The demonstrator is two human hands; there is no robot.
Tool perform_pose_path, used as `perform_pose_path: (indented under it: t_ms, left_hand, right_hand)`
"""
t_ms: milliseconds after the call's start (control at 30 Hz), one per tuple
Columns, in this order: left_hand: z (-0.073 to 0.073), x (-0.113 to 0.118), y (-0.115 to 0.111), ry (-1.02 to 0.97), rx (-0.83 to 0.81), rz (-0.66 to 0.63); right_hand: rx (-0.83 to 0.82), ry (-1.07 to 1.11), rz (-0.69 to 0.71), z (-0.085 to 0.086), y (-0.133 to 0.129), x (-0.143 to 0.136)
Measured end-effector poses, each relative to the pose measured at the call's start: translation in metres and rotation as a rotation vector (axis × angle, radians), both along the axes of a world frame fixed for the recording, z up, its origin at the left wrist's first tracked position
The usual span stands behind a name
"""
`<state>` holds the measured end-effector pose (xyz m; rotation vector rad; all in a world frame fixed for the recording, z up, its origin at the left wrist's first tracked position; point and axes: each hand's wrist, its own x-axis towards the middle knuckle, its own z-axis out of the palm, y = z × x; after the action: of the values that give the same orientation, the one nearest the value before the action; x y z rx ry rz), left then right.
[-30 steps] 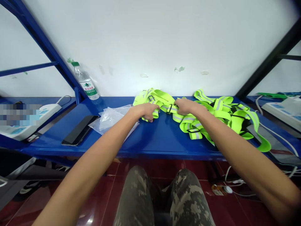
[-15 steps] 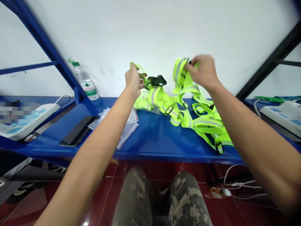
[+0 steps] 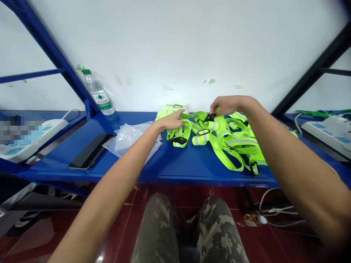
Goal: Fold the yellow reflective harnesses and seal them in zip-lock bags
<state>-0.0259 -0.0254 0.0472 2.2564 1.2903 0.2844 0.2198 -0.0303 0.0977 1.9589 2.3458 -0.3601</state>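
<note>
Reflective straps, yellow-green with silvery stripes, lie looped across the middle and right of the blue desk, a tangle from where I stand. The left hand has its thumb and fingers closed on a strap near the wall; how hard they press, I can't tell. The right hand comes over from above, fingertips bunched and pinching a black buckle — the stiff piece, I suppose, being easier to grip than floppy webbing. One strap runs between the two hands, and holding it at both ends probably keeps it apart from the loops. Another buckle rests just below the left hand.

Clear plastic bags lie left of the straps, near enough for the left forearm to cross over them, with a dark phone beyond. The water bottle leans at the back, well apart from both hands. Bare blue shows in front of the left hand down to the front edge, giving some room there; the wall hems things in behind — and on the right a loop hangs close to that front edge.
</note>
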Motion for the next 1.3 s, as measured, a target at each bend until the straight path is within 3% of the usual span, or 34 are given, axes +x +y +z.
perform_pose_path:
  t_ms: [67, 133, 267, 333, 467, 567, 667, 800, 900, 1033, 1167, 1233, 1300]
  left_hand:
    - [0.005, -0.004, -0.003, 0.074, -0.059, -0.125]
    - [0.015, -0.007, -0.008, 0.146, -0.037, -0.146]
    - [0.037, -0.006, -0.026, 0.2, 0.236, -0.172]
    - [0.04, -0.005, -0.036, 0.197, 0.294, -0.26]
    - [0.025, -0.003, -0.044, 0.43, 0.089, -0.454]
    - [0.007, -0.002, -0.041, 0.573, 0.205, -0.406]
    - [-0.003, 0.0, -0.037, 0.575, 0.322, -0.324]
    - [-0.004, 0.003, -0.034, 0.629, 0.362, -0.262]
    - [-0.003, 0.002, -0.033, 0.657, 0.387, -0.259]
    - [-0.006, -0.001, -0.027, 0.614, 0.445, -0.251]
    - [-0.018, 0.001, -0.023, 0.588, 0.483, -0.18]
    - [-0.026, 0.004, -0.023, 0.587, 0.524, -0.131]
    - [-0.033, 0.007, -0.025, 0.582, 0.568, -0.093]
  right_hand:
    - [-0.046, -0.02, -0.028, -0.005, -0.002, 0.0]
    - [-0.089, -0.021, -0.05, -0.011, -0.005, -0.002]
    - [0.039, -0.137, -0.043, -0.017, -0.014, -0.011]
    - [0.084, -0.153, -0.01, -0.018, -0.018, -0.016]
    - [-0.022, -0.01, 0.129, -0.026, -0.02, -0.02]
    - [-0.056, 0.003, 0.139, -0.036, -0.019, -0.02]
    - [0.006, -0.084, 0.101, -0.046, -0.018, -0.022]
    - [0.07, -0.192, 0.079, -0.055, -0.013, -0.025]
    - [0.057, -0.115, 0.104, -0.055, -0.008, -0.019]
    - [0.204, 0.212, 0.079, -0.037, -0.001, 0.001]
    - [0.525, 0.588, -0.06, 0.011, 0.009, 0.019]
    - [0.879, 0.705, -0.163, 0.04, 0.015, 0.023]
    - [1.347, 0.758, -0.298, 0.062, 0.018, 0.023]
